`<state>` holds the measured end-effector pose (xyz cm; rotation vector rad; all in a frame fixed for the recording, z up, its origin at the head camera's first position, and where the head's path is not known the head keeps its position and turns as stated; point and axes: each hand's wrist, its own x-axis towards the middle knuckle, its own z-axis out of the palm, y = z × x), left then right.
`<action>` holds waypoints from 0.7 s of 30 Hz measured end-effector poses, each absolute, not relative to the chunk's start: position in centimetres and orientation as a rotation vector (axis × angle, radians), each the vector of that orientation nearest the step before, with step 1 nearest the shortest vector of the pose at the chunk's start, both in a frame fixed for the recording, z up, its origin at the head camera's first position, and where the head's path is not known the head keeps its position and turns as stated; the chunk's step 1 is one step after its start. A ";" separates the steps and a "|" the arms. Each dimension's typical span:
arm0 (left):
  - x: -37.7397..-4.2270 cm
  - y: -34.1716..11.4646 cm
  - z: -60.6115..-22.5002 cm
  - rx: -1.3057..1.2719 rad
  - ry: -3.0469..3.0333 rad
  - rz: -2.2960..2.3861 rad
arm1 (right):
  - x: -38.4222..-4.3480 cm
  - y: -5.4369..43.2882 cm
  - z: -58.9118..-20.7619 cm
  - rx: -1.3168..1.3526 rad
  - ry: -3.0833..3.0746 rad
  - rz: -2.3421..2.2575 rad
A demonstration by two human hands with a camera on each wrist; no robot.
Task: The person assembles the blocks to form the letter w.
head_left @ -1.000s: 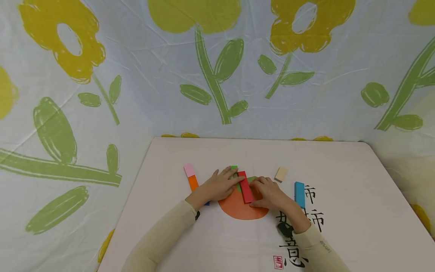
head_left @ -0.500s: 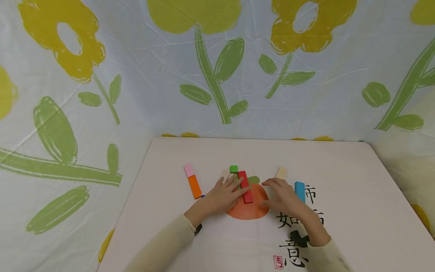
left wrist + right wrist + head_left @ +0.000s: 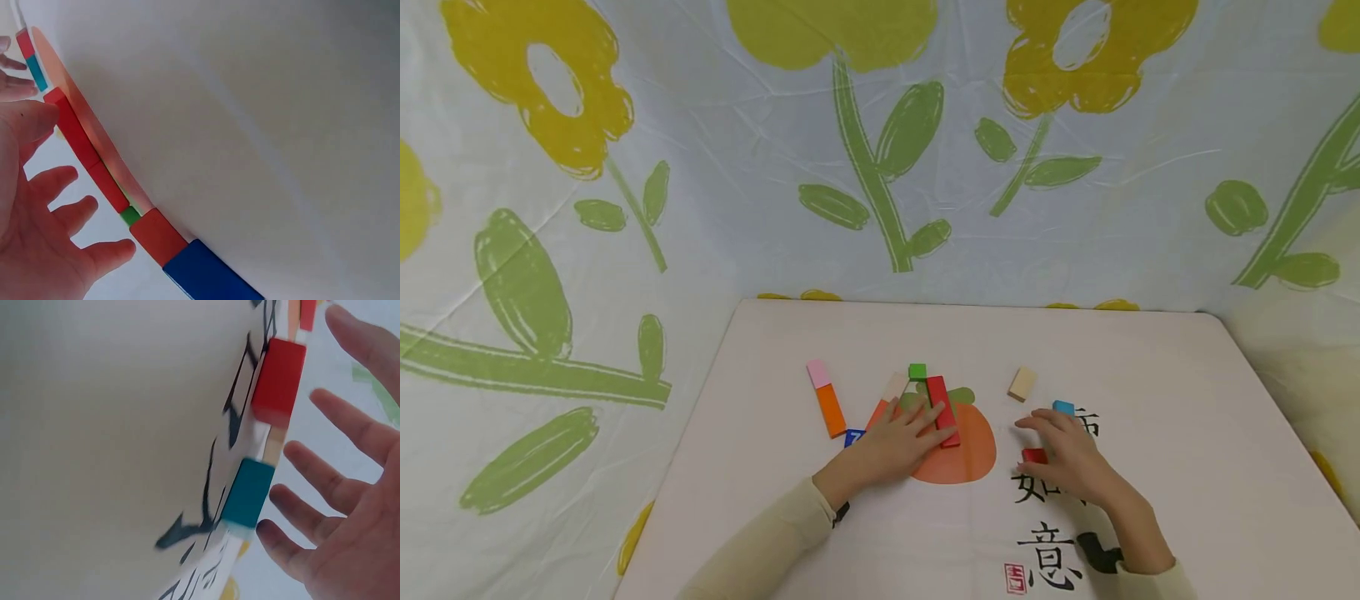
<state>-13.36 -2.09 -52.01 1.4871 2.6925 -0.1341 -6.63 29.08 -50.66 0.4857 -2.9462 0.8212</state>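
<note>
My left hand [image 3: 891, 446] lies with spread fingers by a long red block [image 3: 942, 412] on the tabletop's orange persimmon print. Its fingertips reach over the red block, and in the left wrist view the thumb [image 3: 28, 122] overlaps that block's end. Beside this hand lie an orange-red block [image 3: 877, 413] and a dark blue block [image 3: 853, 437] marked 7. My right hand [image 3: 1067, 457] hovers with loosely bent fingers near another red block [image 3: 1033, 456]. A blue block [image 3: 1063, 407] shows behind it, mostly hidden. In the right wrist view, the fingers stand apart, not curled round the red block [image 3: 279, 381].
Orange [image 3: 831, 410] and pink [image 3: 818, 373] blocks stretch away at the left. A green block [image 3: 917, 372] and a pale beige block [image 3: 897, 386] lie beyond the left hand. Another beige block [image 3: 1022, 383] lies right. Flowered cloth [image 3: 700, 167] surrounds the table.
My right hand has drawn back to the right, away from the long red block, and a second red block now shows beside it. The left hand has shifted slightly nearer, uncovering several blocks.
</note>
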 end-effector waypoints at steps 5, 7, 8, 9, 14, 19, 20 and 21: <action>-13.2 -2.1 -51.8 1.485 2.694 -0.176 | -6.4 29.6 -50.8 0.456 -2.988 0.786; -13.2 -2.1 -51.9 1.477 2.691 -0.185 | -6.4 29.8 -50.9 0.452 -3.004 0.778; -13.1 -2.0 -51.9 1.473 2.689 -0.185 | -6.4 29.8 -50.9 0.454 -3.009 0.774; -13.1 -2.0 -51.9 1.467 2.686 -0.182 | -6.4 29.9 -51.0 0.452 -3.015 0.772; -13.0 -2.0 -51.9 1.443 2.676 -0.171 | -6.4 29.9 -51.0 0.464 -3.026 0.758; -13.0 -2.0 -51.7 1.431 2.672 -0.165 | -6.3 29.8 -51.1 0.461 -3.033 0.716; -13.0 -2.0 -51.6 1.430 2.671 -0.163 | -6.3 29.8 -51.1 0.464 -3.028 0.706; -13.0 -2.0 -51.6 1.429 2.671 -0.161 | -6.3 29.8 -51.1 0.467 -3.024 0.691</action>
